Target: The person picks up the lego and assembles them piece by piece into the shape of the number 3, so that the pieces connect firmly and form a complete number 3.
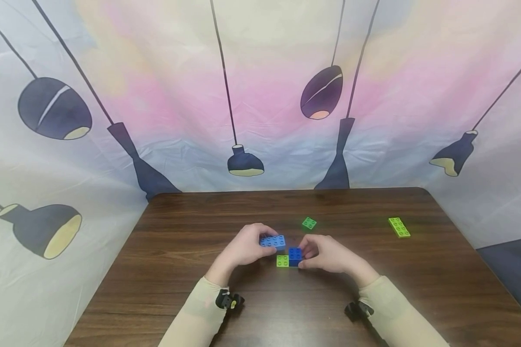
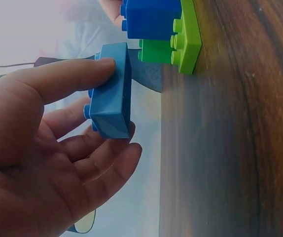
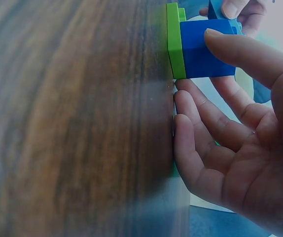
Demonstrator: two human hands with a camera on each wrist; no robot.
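My left hand (image 1: 245,246) holds a light blue toy building brick (image 1: 273,242) between thumb and fingers, raised off the table. In the left wrist view, this brick (image 2: 114,94) has its studs turned toward the palm side, and the thumb lies along one long side. Just to its right, a dark blue brick (image 1: 295,256) sits on the right part of a flat lime green brick (image 1: 282,260), whose left studs are bare. My right hand (image 1: 330,254) pinches the dark blue brick from the right. The lime brick lies flat on the table in the right wrist view (image 3: 176,44).
A small green brick (image 1: 309,223) lies on the dark wooden table (image 1: 178,221) beyond the hands. Farther right is another lime green brick (image 1: 399,227) with two rows of studs. A cloth printed with lamps (image 1: 245,164) hangs behind the table.
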